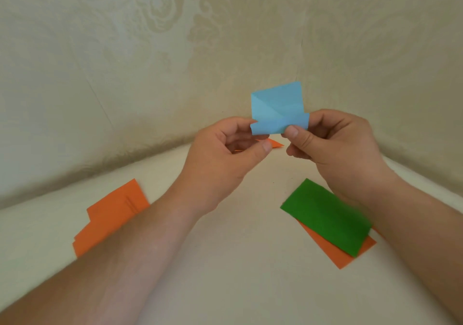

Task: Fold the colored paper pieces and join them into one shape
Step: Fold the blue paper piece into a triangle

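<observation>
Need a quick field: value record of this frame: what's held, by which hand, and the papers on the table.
held: blue paper, partly folded, lifted off the table
left hand: pinches its lower left edge
right hand: pinches its lower right edge
table left: orange paper stack
table right: green paper lying on an orange sheet
behind hands: small orange piece, mostly hidden

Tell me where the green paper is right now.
In the head view, the green paper lies flat on the table on the right side, on top of an orange sheet, just beneath the right hand and its wrist.
</observation>
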Demonstrator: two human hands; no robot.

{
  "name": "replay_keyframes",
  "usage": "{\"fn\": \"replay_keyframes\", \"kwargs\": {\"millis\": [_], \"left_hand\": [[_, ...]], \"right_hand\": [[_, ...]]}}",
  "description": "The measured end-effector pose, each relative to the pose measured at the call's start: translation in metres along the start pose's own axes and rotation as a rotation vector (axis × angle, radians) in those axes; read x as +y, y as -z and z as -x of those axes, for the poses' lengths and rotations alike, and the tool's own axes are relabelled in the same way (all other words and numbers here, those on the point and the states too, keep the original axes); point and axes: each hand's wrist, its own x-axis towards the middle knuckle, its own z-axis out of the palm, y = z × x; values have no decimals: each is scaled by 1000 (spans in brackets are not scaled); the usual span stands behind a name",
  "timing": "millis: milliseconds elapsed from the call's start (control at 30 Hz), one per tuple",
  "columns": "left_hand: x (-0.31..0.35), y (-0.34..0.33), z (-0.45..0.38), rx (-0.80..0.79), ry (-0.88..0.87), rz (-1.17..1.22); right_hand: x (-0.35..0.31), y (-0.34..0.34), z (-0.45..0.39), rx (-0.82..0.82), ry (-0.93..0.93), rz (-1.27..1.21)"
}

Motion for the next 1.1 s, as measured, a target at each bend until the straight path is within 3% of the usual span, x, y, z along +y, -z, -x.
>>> {"fn": "replay_keyframes", "kwargs": {"millis": [367, 900, 1100], "left_hand": [[0, -9, -1, 145, 92, 228], [1, -14, -2, 268, 146, 177], [2, -14, -3, 238, 197, 241]], "right_hand": [[-5, -12, 6, 48, -48, -41], [-7, -16, 9, 146, -101, -11], [-7, -15, 8, 148, -127, -63]]}}
